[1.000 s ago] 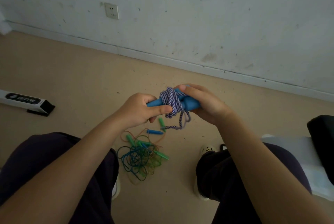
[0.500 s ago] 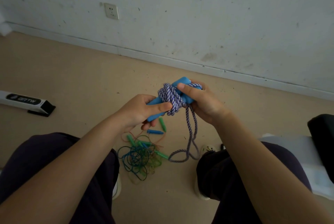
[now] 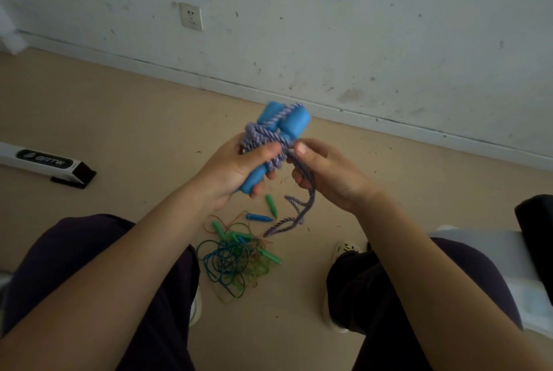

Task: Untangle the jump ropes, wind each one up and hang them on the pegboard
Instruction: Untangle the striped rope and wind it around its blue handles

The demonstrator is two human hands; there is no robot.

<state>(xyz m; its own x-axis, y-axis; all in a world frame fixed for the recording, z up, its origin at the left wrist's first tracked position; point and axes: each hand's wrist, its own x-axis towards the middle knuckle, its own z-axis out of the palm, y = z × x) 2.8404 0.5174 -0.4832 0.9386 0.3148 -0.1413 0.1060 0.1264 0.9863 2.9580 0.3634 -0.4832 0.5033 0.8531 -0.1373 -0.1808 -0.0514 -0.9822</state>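
The floor [image 3: 119, 107] carries a loose tangle of thin ropes [image 3: 236, 260] with green and blue handles, lying between the person's feet, well below both hands. No pegboard is in view.

The purple rope [image 3: 263, 137] is held above that tangle, wound in several turns round two blue handles [image 3: 294, 123]. The handles lie side by side. Their long axis runs from lower left to upper right, with the thick ends pointing up toward the wall [image 3: 359, 11].

The left hand [image 3: 236, 167] grips the lower part of the handles and the turns of rope, thumb pressed across the windings. The right hand [image 3: 326, 170] is just beside the bundle, on its right. Its thumb and fingers pinch the free length of rope where it leaves the windings.

The free tail [image 3: 299, 212] hangs down from the right hand and ends above the tangle.

Judgement: winding is near its end. The remaining tail lies below and to the right of the bundle, so the right hand is the nearer one to carry it across the handles. The tangle on the floor is not yet sorted.
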